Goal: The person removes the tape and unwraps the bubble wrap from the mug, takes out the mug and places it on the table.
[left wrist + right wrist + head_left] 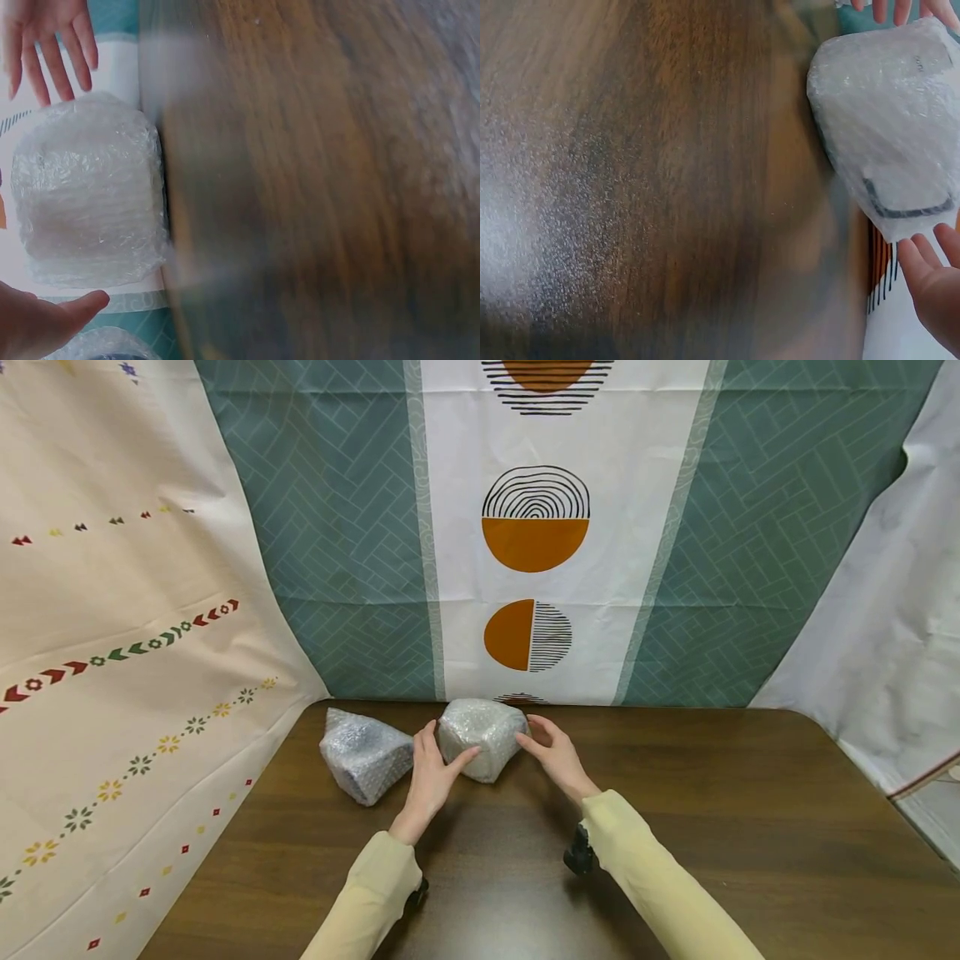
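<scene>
Fingers of both hands lie straight and slightly spread, the left hand [430, 774] and right hand [556, 756] flanking a bubble-wrapped bundle [482, 737] at the table's [750, 827] far edge, seemingly steadying it; another wrapped bundle [365, 754] sits just left.

You're at a dark brown wood table [750, 827] with rounded corners. Behind it hangs a teal herringbone curtain [337, 552] with a white centre strip of orange half-circles; cream patterned cloth [112, 652] left, white sheet [892, 635] right.

parcels [482, 739]: glossy bubble wrap | table [750, 827]: smooth dark wood
</scene>
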`<state>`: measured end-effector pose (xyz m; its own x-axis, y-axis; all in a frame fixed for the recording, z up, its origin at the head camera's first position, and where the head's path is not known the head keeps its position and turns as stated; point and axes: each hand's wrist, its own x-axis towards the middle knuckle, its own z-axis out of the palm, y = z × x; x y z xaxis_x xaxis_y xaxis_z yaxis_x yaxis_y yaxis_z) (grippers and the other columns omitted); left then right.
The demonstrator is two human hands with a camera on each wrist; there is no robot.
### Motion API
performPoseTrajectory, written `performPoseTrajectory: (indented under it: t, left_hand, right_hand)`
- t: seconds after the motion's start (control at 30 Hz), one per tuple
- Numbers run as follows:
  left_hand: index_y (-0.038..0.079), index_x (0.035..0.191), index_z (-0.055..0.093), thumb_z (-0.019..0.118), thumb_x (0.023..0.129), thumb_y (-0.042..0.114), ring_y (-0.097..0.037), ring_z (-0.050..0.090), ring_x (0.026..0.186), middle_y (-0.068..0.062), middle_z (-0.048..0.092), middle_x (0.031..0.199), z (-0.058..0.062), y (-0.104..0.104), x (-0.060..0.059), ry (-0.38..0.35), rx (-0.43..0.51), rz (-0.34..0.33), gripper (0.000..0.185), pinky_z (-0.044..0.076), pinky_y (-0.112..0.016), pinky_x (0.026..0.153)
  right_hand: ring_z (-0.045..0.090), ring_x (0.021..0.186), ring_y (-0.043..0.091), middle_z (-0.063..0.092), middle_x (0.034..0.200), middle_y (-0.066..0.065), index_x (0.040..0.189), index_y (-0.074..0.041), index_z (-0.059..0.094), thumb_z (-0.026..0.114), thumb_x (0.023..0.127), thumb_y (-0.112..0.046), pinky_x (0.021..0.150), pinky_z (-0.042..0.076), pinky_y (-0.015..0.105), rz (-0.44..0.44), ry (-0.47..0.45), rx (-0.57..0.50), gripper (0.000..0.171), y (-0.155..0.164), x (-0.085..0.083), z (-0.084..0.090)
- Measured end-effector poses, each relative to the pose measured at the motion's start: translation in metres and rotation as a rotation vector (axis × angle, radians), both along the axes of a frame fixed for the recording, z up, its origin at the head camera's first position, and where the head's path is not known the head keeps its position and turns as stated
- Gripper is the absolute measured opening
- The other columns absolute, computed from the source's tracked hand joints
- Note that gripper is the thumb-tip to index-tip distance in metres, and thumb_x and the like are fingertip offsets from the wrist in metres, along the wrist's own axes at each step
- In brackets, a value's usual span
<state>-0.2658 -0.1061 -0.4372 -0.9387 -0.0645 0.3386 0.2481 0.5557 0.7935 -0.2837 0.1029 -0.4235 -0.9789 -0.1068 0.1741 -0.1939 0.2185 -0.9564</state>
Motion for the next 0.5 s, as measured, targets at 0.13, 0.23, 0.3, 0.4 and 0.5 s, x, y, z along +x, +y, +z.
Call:
performPoseTrajectory:
  t: [0.13,0.23,0.3,0.4,0.5]
  left_hand:
    - [-0.004,0.136,0.023,0.068,0.078,0.044,-0.032,0.028,0.122,-0.023,0.028,0.129,-0.0006,-0.0011,-0.0014,0.003,0.013,0.002,0.088,0.027,-0.040,0.099]
    - [-0.005,0.136,0.025,0.069,0.079,0.041,-0.033,0.029,0.122,-0.023,0.029,0.128,-0.0013,-0.0017,-0.0013,0.007,0.020,-0.005,0.085,0.027,-0.041,0.099]
    - [-0.005,0.135,0.025,0.068,0.080,0.040,-0.033,0.029,0.121,-0.023,0.029,0.128,-0.0018,-0.0018,-0.0012,-0.001,0.019,-0.020,0.083,0.027,-0.042,0.099]
    - [-0.006,0.136,0.024,0.067,0.081,0.039,-0.034,0.029,0.121,-0.023,0.029,0.127,-0.0027,-0.0019,-0.0014,-0.016,0.022,-0.045,0.082,0.027,-0.043,0.099]
    - [-0.006,0.136,0.023,0.066,0.082,0.039,-0.034,0.028,0.122,-0.023,0.029,0.128,-0.0029,-0.0018,-0.0016,-0.026,0.029,-0.060,0.083,0.026,-0.044,0.099]
  right_hand:
    - [0.040,0.117,0.035,0.044,0.129,0.021,0.131,0.000,0.042,0.064,0.085,-0.027,0.092,0.035,0.046,-0.014,-0.011,0.028,0.058,-0.0014,-0.0025,-0.0059]
    - [0.036,0.120,0.033,0.041,0.132,0.019,0.134,-0.002,0.041,0.064,0.085,-0.030,0.095,0.031,0.046,-0.010,-0.030,0.049,0.061,-0.0020,-0.0022,-0.0061]
    - [0.033,0.123,0.032,0.037,0.136,0.017,0.136,-0.002,0.038,0.063,0.085,-0.032,0.097,0.029,0.047,0.009,-0.042,0.061,0.063,-0.0026,-0.0022,-0.0056]
    - [0.030,0.125,0.031,0.033,0.139,0.015,0.138,-0.004,0.035,0.062,0.086,-0.032,0.098,0.027,0.047,0.033,-0.060,0.069,0.065,-0.0029,-0.0025,-0.0052]
    - [0.030,0.125,0.032,0.033,0.139,0.015,0.138,-0.005,0.036,0.062,0.086,-0.031,0.098,0.028,0.046,0.035,-0.069,0.065,0.064,-0.0035,-0.0026,-0.0046]
